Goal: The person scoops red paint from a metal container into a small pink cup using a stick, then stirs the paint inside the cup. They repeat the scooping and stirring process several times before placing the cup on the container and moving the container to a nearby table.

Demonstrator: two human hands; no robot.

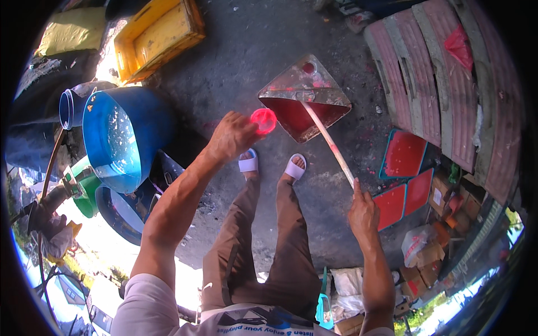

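A pink cup (263, 121) is gripped by the left hand (234, 136). A stick (327, 138), reaching the far metal container (294, 84), is clasped by the right hand (363, 211).

In the left hand (232, 136), the cup (263, 121) is glowing pinkish red. In the right hand (363, 210), the stick (325, 138) is showing pale with red marks. Beyond both, the scoop (287, 78) is showing grey with pink blotches, deep red inside. Right of the right hand, trays (404, 154) are showing red with blue-green rims.
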